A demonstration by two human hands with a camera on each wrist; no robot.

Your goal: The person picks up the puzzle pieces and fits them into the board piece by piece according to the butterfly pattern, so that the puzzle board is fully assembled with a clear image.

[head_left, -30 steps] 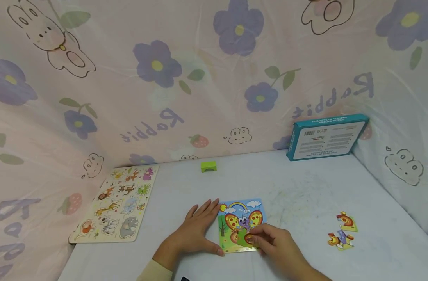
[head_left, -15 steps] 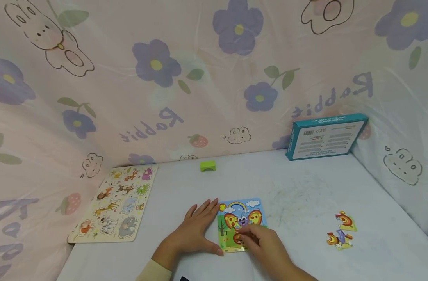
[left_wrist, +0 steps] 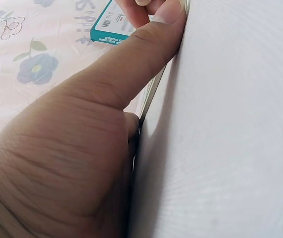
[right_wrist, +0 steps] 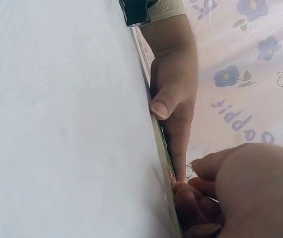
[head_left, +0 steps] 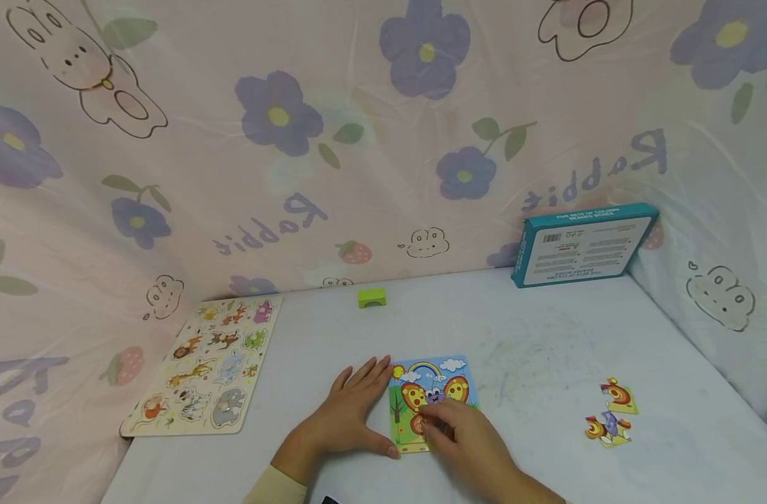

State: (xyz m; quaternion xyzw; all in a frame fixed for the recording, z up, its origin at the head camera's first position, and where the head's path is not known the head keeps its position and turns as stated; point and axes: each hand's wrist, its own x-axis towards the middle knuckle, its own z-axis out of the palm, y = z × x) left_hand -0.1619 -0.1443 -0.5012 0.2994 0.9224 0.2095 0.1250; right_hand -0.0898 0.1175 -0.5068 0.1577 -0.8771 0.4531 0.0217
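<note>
A square butterfly jigsaw board (head_left: pixel 443 364) lies flat on the table in the head view. My left hand (head_left: pixel 348 413) is spread along its left side, fingers straight, thumb at the near left corner. Over the board's lower half, my right hand (head_left: pixel 474 444) pinches a puzzle piece (head_left: pixel 416 424) with a red spiral at the lower left of the picture. The fingers cover the piece's right side. Seen edge-on in the right wrist view, the board (right_wrist: pixel 165 163) has the left thumb (right_wrist: pixel 160 110) on its edge and the curled right fingers (right_wrist: pixel 193 201) close against its face.
Two loose puzzle pieces, one with a red spiral (head_left: pixel 621 397) and one with purple (head_left: pixel 610 430), lie to the right. An animal peg board (head_left: pixel 245 427) is at the left. A green arch block (head_left: pixel 372 297) and a teal box (head_left: pixel 585 252) stand near the back curtain (head_left: pixel 371 175).
My right hand has slid left across the board with the puzzle piece, from the lower middle to the lower left. My left hand has stayed in place.
</note>
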